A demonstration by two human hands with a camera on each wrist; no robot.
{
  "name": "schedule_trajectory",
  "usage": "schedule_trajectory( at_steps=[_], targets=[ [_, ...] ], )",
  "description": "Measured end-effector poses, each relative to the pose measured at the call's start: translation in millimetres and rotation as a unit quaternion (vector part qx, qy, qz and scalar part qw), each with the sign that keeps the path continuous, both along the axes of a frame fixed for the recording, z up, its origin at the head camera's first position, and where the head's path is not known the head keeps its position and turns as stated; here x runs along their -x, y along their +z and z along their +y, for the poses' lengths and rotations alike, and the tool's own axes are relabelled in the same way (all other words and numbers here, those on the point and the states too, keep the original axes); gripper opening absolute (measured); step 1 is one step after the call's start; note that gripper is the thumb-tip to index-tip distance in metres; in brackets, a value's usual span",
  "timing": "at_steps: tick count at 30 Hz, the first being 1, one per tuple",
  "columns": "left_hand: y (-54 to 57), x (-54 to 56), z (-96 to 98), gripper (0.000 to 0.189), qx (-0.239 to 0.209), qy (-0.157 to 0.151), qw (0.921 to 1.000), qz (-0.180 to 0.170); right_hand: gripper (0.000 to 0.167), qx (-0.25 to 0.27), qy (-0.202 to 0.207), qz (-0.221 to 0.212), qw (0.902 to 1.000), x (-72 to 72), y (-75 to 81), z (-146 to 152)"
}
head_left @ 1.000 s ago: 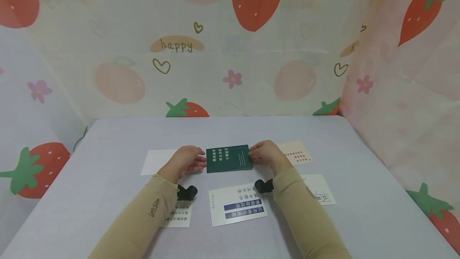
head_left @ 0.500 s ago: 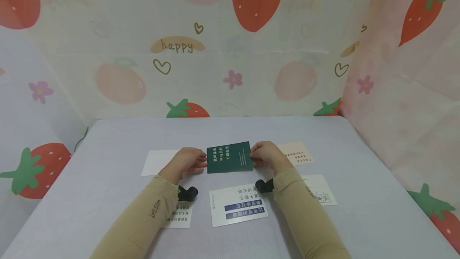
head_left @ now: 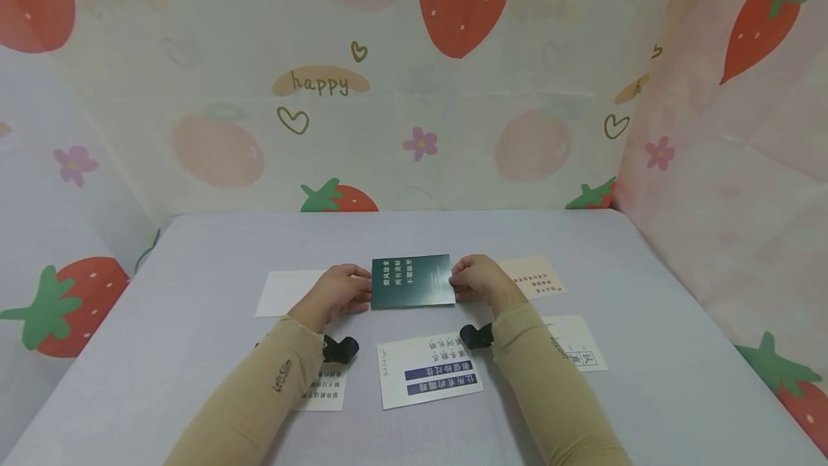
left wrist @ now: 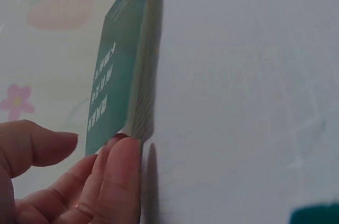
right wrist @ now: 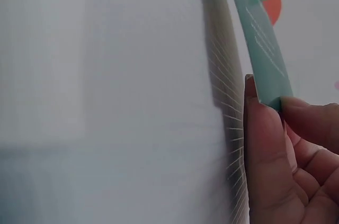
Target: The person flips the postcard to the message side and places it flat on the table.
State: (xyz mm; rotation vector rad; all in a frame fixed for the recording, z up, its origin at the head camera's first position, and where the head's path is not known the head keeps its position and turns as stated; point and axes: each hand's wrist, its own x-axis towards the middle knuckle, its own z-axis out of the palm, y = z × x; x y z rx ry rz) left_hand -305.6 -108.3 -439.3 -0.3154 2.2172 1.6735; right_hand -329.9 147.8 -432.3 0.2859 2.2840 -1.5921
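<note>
While the right hand (head_left: pixel 480 280) pinches one end of the green card (head_left: pixel 412 281), the left hand (head_left: pixel 338 289) is part-open, thumb clear, fingers touching the other end. Green card sits tilted between both hands. White card (head_left: pixel 283 293) left of left hand, cream card (head_left: pixel 538 275) right of right hand.

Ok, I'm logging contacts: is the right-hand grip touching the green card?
Touching. The right wrist view shows the right-hand grip pinching one end of the green card between thumb and finger.
</note>
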Motion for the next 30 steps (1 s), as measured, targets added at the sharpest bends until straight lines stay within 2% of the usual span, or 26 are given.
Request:
schedule_trajectory(
  at_steps=[8, 14, 21, 30],
  targets=[
    [-0.5, -1.5, 3.2, 0.027, 0.031, -0.006, 0.9990, 0.032, 0.004, 0.001, -0.006, -0.004, 1.0000, 2.0, 1.6, -3],
    [1.5, -1.8, 3.1, 0.028, 0.035, -0.006, 0.9990, 0.029, 0.002, 0.001, -0.005, -0.001, 1.0000, 3.2, 1.2, -3],
    [2.9, -2.3, 0.4, 0.023, 0.024, -0.005, 0.9990, 0.036, 0.006, -0.006, 0.014, 0.031, 0.9994, 1.2, 5.2, -4],
    [8.2, -1.7, -2.2, 0.013, 0.015, -0.003, 0.9997, 0.021, 0.005, 0.003, 0.014, 0.031, 0.9994, 0.6, 11.3, -5]
  ],
)
